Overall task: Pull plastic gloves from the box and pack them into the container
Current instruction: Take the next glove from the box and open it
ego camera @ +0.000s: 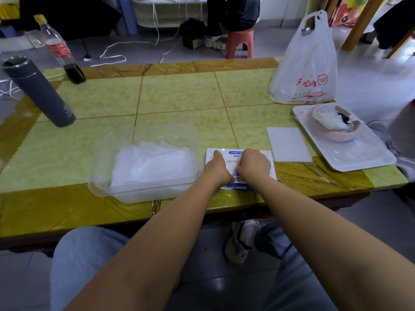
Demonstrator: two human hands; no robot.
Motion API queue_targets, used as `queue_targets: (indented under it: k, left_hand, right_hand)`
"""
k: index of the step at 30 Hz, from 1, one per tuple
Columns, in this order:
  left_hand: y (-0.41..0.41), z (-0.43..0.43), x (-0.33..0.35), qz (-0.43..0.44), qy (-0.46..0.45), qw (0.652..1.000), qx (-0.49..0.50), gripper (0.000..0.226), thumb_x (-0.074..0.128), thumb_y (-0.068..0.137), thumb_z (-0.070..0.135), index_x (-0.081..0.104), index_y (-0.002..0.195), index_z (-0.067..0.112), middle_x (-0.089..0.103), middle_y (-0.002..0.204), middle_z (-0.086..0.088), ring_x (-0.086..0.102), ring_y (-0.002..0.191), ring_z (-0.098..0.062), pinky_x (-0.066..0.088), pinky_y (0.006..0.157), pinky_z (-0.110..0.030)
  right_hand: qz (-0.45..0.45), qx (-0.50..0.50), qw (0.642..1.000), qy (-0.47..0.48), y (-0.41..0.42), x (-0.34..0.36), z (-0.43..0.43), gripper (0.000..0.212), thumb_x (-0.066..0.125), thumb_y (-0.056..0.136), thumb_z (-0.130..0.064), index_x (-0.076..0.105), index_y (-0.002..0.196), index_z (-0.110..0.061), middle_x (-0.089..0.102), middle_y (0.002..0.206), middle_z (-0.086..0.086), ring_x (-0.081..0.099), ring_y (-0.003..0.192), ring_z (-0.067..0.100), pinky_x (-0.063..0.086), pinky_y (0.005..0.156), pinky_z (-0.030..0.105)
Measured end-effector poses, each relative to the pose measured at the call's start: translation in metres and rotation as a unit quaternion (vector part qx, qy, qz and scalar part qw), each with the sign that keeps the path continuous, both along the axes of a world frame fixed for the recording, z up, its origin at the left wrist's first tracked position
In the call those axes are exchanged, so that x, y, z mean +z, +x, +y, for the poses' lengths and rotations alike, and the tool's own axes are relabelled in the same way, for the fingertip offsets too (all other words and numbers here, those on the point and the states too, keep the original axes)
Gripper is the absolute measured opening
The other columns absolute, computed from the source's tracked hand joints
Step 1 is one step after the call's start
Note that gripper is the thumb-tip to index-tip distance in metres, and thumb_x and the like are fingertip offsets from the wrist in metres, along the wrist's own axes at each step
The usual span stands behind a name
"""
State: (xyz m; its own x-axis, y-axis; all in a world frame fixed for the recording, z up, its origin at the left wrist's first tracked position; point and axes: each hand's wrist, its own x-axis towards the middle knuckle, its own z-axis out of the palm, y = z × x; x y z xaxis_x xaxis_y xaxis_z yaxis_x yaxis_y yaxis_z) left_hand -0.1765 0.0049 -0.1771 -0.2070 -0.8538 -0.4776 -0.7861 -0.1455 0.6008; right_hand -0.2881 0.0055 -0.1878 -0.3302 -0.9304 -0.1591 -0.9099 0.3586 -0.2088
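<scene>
Head view: a green-tiled counter is seen from above, with both bare forearms stretched out over its near edge. The box, white with blue print, lies flat near the 6 o'clock edge of the counter and is covered in large part by both hands. The left grip is laid on the box's 9 o'clock half, thumb stretched toward 12 o'clock; its fingers are hidden under the back of the hand, so how far they are curled cannot be told. The right grip is set on the 3 o'clock half with knuckles up and fingers curled tight, and a plastic glove showing at the box's opening between the hands is pinched by its fingertips. Just beside the box at 9 o'clock, the clear container is placed, and a heap of gloves is held inside it. At 3 o'clock of the box a white sheet is laid flat, and beyond it a white tray carrying a pink bowl. A white plastic bag is stood at 1 o'clock. At 10 o'clock a grey flask and a cola bottle are found.
</scene>
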Motion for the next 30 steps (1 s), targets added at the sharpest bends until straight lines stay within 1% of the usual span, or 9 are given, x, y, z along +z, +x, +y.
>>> queue_targets:
  k: [5,9,13,16,21,24,27,29,30]
  left_hand:
    - [-0.002,-0.001,0.000,0.000,0.002,1.000,0.008,0.085,0.071,0.082,0.016,0.016,0.146,0.012,0.053,0.113,-0.009,0.053,0.095,-0.025,0.041,0.066,-0.031]
    - [0.001,0.000,0.000,-0.020,-0.013,1.000,0.006,0.084,0.072,0.081,0.023,0.020,0.146,0.015,0.059,0.114,-0.009,0.057,0.098,-0.026,0.039,0.064,-0.028]
    - [0.006,0.000,-0.001,-0.021,-0.017,1.000,0.014,0.078,0.076,0.077,0.028,0.028,0.138,0.021,0.055,0.099,-0.002,0.053,0.086,-0.022,0.037,0.056,-0.026]
    - [0.005,-0.002,-0.003,-0.015,-0.010,1.000,0.019,0.079,0.077,0.075,0.028,0.028,0.137,0.022,0.056,0.099,-0.003,0.053,0.085,-0.023,0.038,0.058,-0.026]
    - [0.005,-0.001,-0.005,0.001,-0.012,0.999,0.032,0.078,0.077,0.075,0.028,0.029,0.137,0.024,0.055,0.106,-0.002,0.051,0.083,-0.019,0.033,0.050,-0.023]
    - [0.005,-0.001,-0.005,-0.002,-0.014,0.999,0.029,0.074,0.076,0.075,0.026,0.031,0.134,0.023,0.054,0.100,-0.002,0.051,0.082,-0.020,0.033,0.048,-0.023]
    - [0.006,0.001,-0.001,-0.005,-0.022,1.000,0.018,0.076,0.077,0.077,0.025,0.030,0.136,0.021,0.057,0.101,-0.005,0.054,0.085,-0.023,0.036,0.052,-0.025]
    - [0.007,0.003,0.001,-0.017,-0.032,0.999,0.007,0.080,0.077,0.078,0.026,0.028,0.140,0.020,0.059,0.107,-0.006,0.058,0.091,-0.025,0.040,0.056,-0.028]
    - [0.006,0.004,0.002,-0.020,-0.035,0.999,0.003,0.081,0.076,0.079,0.026,0.027,0.142,0.019,0.059,0.109,-0.007,0.060,0.094,-0.027,0.044,0.060,-0.030]
  right_hand:
    - [-0.059,0.016,0.998,-0.025,-0.006,0.003,0.002,0.010,0.066,0.082,-0.023,0.069,0.082,-0.013,0.070,0.082,0.004,0.064,0.075,0.024,0.040,0.056,0.026]
    - [-0.087,0.036,0.995,-0.019,0.000,0.003,0.004,0.007,0.070,0.081,-0.023,0.075,0.082,-0.018,0.072,0.081,0.002,0.066,0.079,0.022,0.048,0.062,0.027]
    - [-0.100,0.037,0.994,0.021,0.000,0.001,-0.005,0.009,0.069,0.082,-0.021,0.074,0.075,-0.018,0.063,0.066,-0.002,0.059,0.065,0.019,0.033,0.049,0.022]
    - [-0.074,0.021,0.997,0.023,0.005,-0.003,-0.010,0.022,0.063,0.082,-0.016,0.061,0.060,-0.016,0.050,0.054,-0.001,0.043,0.049,0.019,0.027,0.045,0.021]
    - [-0.060,0.043,0.997,0.004,0.006,-0.004,-0.007,0.021,0.059,0.085,-0.022,0.061,0.064,-0.017,0.060,0.066,0.002,0.055,0.062,0.023,0.030,0.046,0.022]
    - [-0.152,0.054,0.987,-0.026,-0.002,-0.003,-0.001,0.016,0.057,0.083,-0.017,0.057,0.067,-0.017,0.062,0.070,0.000,0.055,0.066,0.020,0.038,0.053,0.026]
    - [-0.310,0.024,0.942,-0.129,-0.010,0.006,0.008,0.013,0.057,0.083,-0.016,0.058,0.071,-0.011,0.055,0.067,-0.002,0.048,0.064,0.015,0.039,0.059,0.028]
    - [-0.356,-0.008,0.919,-0.169,-0.016,0.012,0.012,0.015,0.057,0.083,-0.020,0.056,0.075,-0.007,0.052,0.070,0.000,0.045,0.065,0.014,0.037,0.061,0.029]
    - [-0.351,-0.005,0.923,-0.157,-0.019,0.015,0.012,0.015,0.059,0.082,-0.023,0.056,0.078,-0.009,0.053,0.075,0.000,0.047,0.069,0.015,0.038,0.063,0.029]
